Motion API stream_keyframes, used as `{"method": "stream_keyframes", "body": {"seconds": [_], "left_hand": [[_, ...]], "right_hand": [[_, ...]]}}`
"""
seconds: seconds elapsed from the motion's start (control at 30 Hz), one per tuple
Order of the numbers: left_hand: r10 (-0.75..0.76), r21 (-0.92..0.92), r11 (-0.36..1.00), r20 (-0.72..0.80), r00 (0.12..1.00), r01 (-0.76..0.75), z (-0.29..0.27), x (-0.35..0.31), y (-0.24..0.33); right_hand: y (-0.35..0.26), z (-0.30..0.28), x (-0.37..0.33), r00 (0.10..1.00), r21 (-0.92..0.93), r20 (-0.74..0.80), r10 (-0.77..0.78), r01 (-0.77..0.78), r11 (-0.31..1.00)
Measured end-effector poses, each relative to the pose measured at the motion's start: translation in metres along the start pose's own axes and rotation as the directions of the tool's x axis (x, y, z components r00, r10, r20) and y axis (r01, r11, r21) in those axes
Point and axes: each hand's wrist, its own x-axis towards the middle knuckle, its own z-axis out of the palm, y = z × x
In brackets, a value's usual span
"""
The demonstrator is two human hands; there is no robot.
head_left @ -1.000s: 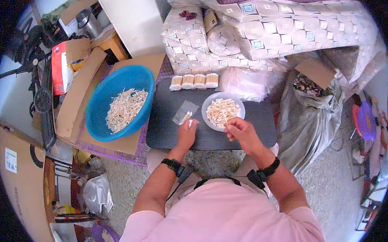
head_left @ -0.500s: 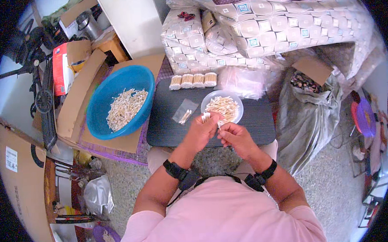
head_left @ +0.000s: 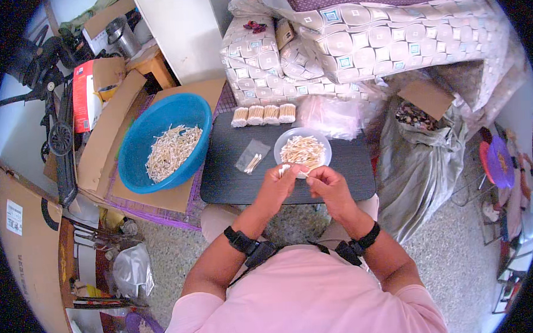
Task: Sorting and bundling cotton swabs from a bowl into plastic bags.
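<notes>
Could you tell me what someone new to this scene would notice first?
Most striking is the big round blue plastic basin heaped with pale thin sticks, sitting on flattened cardboard to the person's left. At the centre, the left hand and right hand meet over the near edge of a dark lap board, pinching a small bunch of the sticks just below a small white bowl of them. Four tied bundles line the board's far edge.

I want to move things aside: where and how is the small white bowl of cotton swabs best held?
Grip the small white bowl by its left rim, from above: it is shallow, open on top and full of loose swabs. The near rim lies under both hands, so come from the left.
</notes>
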Motion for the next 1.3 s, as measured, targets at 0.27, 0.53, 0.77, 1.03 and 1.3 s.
{"method": "stream_keyframes", "body": {"seconds": [0.27,0.53,0.77,1.03,1.3], "left_hand": [[-0.023,0.061,0.998,-0.008,1.000,0.023,0.001,-0.004,-0.004],[-0.078,0.105,0.992,0.145,0.986,0.063,0.009,-0.014,-0.004],[-0.113,0.094,0.991,0.146,0.983,0.100,0.010,-0.016,-0.009],[-0.097,0.080,0.993,0.126,0.987,0.088,0.012,-0.018,-0.010],[-0.115,0.089,0.991,0.200,0.973,0.099,0.011,-0.020,-0.012]], "right_hand": [[-0.016,-0.001,0.000,0.985,-0.165,-0.068,-0.157,0.144,0.976],[-0.020,0.005,0.003,0.969,0.037,-0.025,-0.244,0.245,0.969],[-0.011,0.001,0.005,0.967,0.007,0.043,-0.250,0.250,0.968],[-0.011,0.002,0.003,0.971,-0.033,0.103,-0.215,0.219,0.975],[-0.007,0.002,0.000,0.970,-0.086,0.092,-0.223,0.231,0.969]]}}
